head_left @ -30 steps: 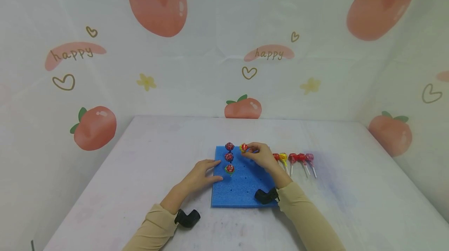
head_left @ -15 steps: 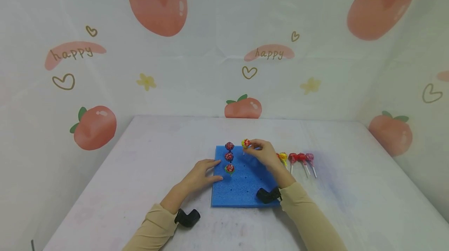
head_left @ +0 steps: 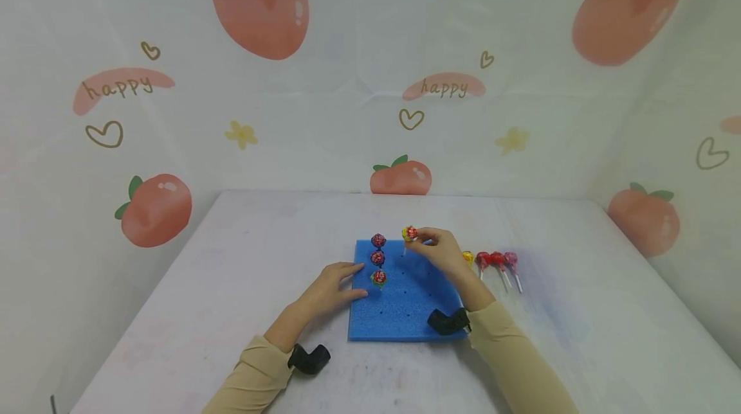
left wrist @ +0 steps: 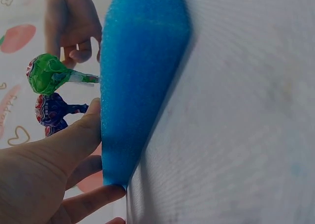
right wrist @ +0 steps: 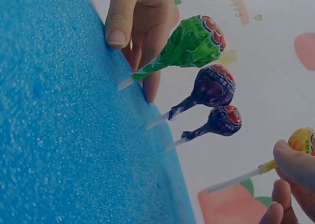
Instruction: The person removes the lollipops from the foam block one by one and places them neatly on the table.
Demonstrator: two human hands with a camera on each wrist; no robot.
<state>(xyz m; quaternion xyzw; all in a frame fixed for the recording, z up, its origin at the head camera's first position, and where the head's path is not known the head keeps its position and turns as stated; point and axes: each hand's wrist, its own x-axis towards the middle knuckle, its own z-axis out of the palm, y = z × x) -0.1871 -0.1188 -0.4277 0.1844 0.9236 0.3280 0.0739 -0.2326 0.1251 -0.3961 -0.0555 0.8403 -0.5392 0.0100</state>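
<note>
Between thumb and fingers, my right hand [head_left: 441,252] pinches a yellow-wrapped lollipop [head_left: 409,233] over the far part of a blue foam block [head_left: 388,327]. Its white stick points down, its tip apart from the foam in the right wrist view. My left hand [head_left: 326,288] rests at the block's left edge, thumb on top and fingers extended along the side. Three lollipops stand in a row in the foam near that hand: a green-wrapped one [right wrist: 197,43] nearest me and two dark purple ones, the middle [right wrist: 214,86] and the farthest [right wrist: 225,120].
Right of the block, several lollipops lie on the white table [head_left: 278,221]: a yellow one [head_left: 467,257], red ones [head_left: 497,259] and a pink one [head_left: 511,259]. My right forearm partly hides this row. Small holes dot the foam's top. A printed backdrop [head_left: 347,35] rises behind.
My right hand has moved a little right and away from me, raising the yellow lollipop so its stick shows above the foam. My left hand stays where it was.
</note>
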